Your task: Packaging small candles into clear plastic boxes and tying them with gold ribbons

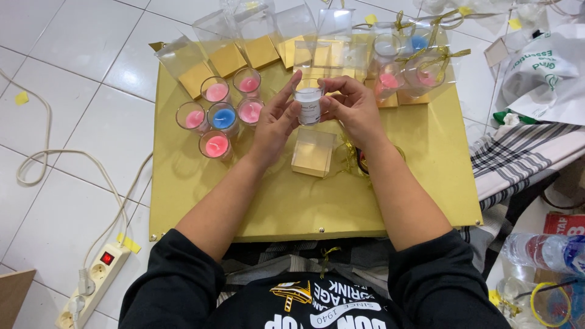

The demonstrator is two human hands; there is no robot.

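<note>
Clearly both hands meet over the middle of the gold board [420, 183], toward its far edge, and share one small glass candle with white wax [309, 103]. The left hand [274, 125] cups the glass from its side with the fingers [291, 86] stretched up along the wall, thumb pressing the paper label; the right hand [353, 109] curls round the other side, fingers [334, 83] closed over the rim and back. So both hands grasp the same glass, lifted clear of the board.

Holding it well seems to ask for light, even pressure from both sides, the glass kept upright, and the thumbs smoothing the label from its centre outward so it lies flat; squeezing hard on a smooth wall could let it slip.

Just below the hands stands a clear square box with a gold base [313, 152], with gold ribbon [348, 159] curled beside it. Toward the far left corner sits a cluster of pink candles and one blue candle [223, 117], close to the left wrist. Along the far edge stand open clear boxes [226, 42], and near the far right corner ribbon-tied finished packs [420, 67]. The near half of the board lies open under the forearms, so drawing back toward the near edge is the freest path.
</note>
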